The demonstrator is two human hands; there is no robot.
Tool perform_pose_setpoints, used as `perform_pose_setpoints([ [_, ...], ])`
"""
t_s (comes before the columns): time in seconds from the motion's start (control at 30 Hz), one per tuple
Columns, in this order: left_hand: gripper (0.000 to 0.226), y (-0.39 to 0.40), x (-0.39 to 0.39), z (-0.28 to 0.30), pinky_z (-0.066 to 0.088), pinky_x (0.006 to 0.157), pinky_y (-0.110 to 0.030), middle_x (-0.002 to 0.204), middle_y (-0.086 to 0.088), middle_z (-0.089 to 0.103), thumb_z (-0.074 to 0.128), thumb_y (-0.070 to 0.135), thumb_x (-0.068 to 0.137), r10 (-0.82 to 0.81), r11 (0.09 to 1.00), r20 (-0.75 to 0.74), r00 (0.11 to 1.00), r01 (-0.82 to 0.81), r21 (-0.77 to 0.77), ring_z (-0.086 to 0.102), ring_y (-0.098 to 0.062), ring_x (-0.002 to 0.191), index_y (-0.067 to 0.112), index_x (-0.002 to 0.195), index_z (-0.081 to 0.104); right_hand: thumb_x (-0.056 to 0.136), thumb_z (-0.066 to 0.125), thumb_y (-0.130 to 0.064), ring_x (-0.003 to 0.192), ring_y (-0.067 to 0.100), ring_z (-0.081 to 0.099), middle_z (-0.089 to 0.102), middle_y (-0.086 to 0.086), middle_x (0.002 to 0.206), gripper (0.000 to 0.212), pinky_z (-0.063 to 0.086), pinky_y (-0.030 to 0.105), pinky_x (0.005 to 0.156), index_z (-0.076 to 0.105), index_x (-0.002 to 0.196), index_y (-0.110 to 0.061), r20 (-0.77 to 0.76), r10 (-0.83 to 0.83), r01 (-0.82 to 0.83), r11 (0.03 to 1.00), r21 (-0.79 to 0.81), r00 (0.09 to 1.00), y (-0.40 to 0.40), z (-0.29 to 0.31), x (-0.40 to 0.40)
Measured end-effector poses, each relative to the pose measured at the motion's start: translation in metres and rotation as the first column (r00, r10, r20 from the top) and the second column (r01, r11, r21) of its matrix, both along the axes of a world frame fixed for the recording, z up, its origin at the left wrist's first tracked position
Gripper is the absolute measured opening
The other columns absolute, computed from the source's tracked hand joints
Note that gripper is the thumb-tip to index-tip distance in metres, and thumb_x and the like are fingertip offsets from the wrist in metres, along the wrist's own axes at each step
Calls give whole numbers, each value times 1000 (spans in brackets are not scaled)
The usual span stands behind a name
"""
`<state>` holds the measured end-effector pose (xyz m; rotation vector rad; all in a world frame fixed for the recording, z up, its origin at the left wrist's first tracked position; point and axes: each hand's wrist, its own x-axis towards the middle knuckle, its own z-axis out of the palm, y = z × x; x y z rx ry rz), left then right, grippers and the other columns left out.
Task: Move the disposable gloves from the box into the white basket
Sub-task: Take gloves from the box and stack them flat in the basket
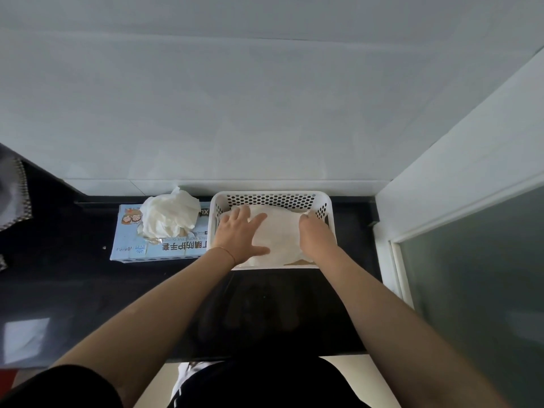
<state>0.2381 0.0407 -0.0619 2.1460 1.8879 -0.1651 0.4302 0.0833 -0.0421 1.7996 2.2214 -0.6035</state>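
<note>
A white perforated basket (266,198) stands on the black counter against the wall. A layer of white disposable gloves (281,231) lies inside it. My left hand (240,235) lies flat on the gloves with fingers spread. My right hand (316,234) is in the basket's right side, its fingers curled and pinching the gloves' far edge. To the left of the basket lies the light blue glove box (129,245), with a crumpled bunch of white gloves (169,214) sticking out of its top opening.
The black counter (88,290) runs left and toward me. A white tiled wall stands behind the basket. A white frame with frosted glass (471,275) closes the right side. A grey cloth (13,195) hangs at the far left.
</note>
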Motion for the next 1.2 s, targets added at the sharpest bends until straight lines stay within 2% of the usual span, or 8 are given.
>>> perform_pose_setpoints([
  [0.17, 101, 5, -1, 4, 47, 94, -45, 136, -13, 36, 73, 65, 68, 71, 961, -39, 997, -79, -267, 47, -33, 121, 30, 147, 21, 93, 50, -2, 95, 25, 59, 36, 17, 140, 39, 43, 31, 73, 47, 132, -7, 71, -2, 3, 1000, -17, 997, -2, 6, -2],
  [0.3, 68, 7, -11, 30, 48, 90, -41, 130, -7, 49, 61, 58, 85, 145, 986, 115, 983, -134, -99, 53, -29, 116, 25, 141, 40, 92, 48, -1, 94, 32, 61, 39, 20, 132, 39, 43, 35, 69, 46, 131, -9, 28, -7, 5, 997, 82, 1000, 2, 26, -25],
  [0.4, 23, 1, -45, 53, 43, 67, -32, 102, -3, 60, 55, 37, 93, 295, 929, 308, 904, -347, 131, 62, -27, 93, 18, 102, 64, 91, 48, 0, 87, 32, 62, 47, 16, 120, 32, 44, 35, 65, 51, 122, -7, -136, 51, -30, 988, 149, 989, 4, 42, -69],
  [0.53, 22, -11, -102, 68, 43, 67, -34, 105, -6, 57, 59, 31, 90, 451, 826, 302, 840, -521, 215, 55, -26, 93, 14, 105, 60, 92, 51, -10, 84, 24, 58, 59, 4, 97, 10, 41, 31, 66, 59, 97, -13, -339, 76, -27, 989, 146, 938, -5, 53, -131],
  [0.67, 28, -21, -152, 62, 45, 87, -38, 112, -5, 58, 61, 29, 89, 481, 844, 224, 847, -517, 142, 51, -27, 108, 17, 114, 62, 94, 54, -11, 87, 20, 60, 60, 1, 105, 17, 47, 31, 69, 59, 109, -15, -405, 78, -46, 995, 89, 911, -20, 52, -182],
  [0.87, 16, -21, -187, 63, 53, 78, -38, 101, 2, 63, 60, 28, 92, 534, 814, 355, 767, -580, 26, 59, -20, 95, 18, 104, 64, 94, 52, -14, 89, 18, 58, 59, 2, 111, 20, 46, 30, 71, 60, 113, -15, -418, 14, 7, 999, 50, 908, -27, 47, -210],
  [1.07, 5, -17, -204, 59, 43, 60, -21, 82, 4, 64, 66, 22, 88, 659, 729, 502, 560, -638, -245, 58, -15, 79, 17, 87, 65, 93, 50, -11, 90, 19, 57, 59, 2, 107, 21, 44, 30, 73, 60, 111, -13, -408, -45, 64, 997, 33, 912, -31, 55, -218],
  [1.2, 8, -17, -210, 58, 47, 69, -27, 96, -1, 66, 63, 20, 90, 678, 700, 534, 506, -667, -256, 60, -16, 81, 17, 97, 63, 92, 50, -11, 92, 18, 58, 61, 0, 106, 22, 48, 32, 76, 61, 111, -14, -405, -66, 87, 996, 32, 912, -33, 63, -219],
])
